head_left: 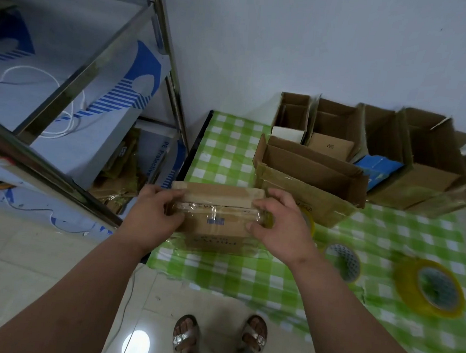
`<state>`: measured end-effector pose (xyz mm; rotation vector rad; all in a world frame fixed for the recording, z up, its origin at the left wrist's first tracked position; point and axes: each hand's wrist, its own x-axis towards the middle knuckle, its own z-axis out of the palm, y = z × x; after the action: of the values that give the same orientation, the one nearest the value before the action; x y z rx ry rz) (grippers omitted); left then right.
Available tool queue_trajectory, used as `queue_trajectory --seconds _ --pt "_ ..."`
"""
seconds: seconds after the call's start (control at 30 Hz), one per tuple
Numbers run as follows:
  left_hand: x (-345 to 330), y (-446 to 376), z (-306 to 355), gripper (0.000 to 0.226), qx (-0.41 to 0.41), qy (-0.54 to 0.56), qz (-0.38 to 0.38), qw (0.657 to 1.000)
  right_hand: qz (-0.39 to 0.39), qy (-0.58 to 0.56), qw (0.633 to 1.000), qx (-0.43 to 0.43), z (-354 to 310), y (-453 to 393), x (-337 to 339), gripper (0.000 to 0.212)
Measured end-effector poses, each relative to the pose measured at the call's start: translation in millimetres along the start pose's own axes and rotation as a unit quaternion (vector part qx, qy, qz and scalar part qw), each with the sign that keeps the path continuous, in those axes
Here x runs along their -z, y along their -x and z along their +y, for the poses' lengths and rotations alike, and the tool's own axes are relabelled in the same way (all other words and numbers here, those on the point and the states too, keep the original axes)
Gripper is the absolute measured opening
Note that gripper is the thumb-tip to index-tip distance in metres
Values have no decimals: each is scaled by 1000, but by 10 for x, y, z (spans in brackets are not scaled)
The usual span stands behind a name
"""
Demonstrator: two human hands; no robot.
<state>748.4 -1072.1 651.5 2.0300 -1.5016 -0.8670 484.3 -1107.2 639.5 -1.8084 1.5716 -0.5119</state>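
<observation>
Mid-frame, L hand (153, 214) & R hand (277, 230) each clasp one end of the small cardboard box (216, 230), prob to steady it & press its clear tape strip (218, 210) flat

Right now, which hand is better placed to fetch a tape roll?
Probably right: the right hand grips the cardboard box on the side where the tape rolls lie; the left hand grips the far end.

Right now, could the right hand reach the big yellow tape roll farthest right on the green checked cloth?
Probably, once it lets go: the right hand grips the taped brown cardboard box; the big yellow tape roll lies uncovered to its right.
</observation>
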Motion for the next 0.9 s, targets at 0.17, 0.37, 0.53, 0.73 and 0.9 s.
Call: queue_trajectory --seconds 0.17,0.37,0.53,0.73,0.9 --pt "-152 88 -74 39 -3 -28 57 998 28 -4 1000 11 48 138 -79 38" --pt "-223 75 -73 32 35 7 70 997 37 -16 999 -9 10 143 -212 27" --pt "-248 33 -24 43 57 39 39 997 42 -67 995 -56 40 143 -251 30" --pt "-335 54 19 66 41 -36 -72 996 13 -78 995 -65 86 125 -211 39" --pt "-407 47 10 70 53 -191 -49 979 -17 -88 994 -58 112 168 -255 46"
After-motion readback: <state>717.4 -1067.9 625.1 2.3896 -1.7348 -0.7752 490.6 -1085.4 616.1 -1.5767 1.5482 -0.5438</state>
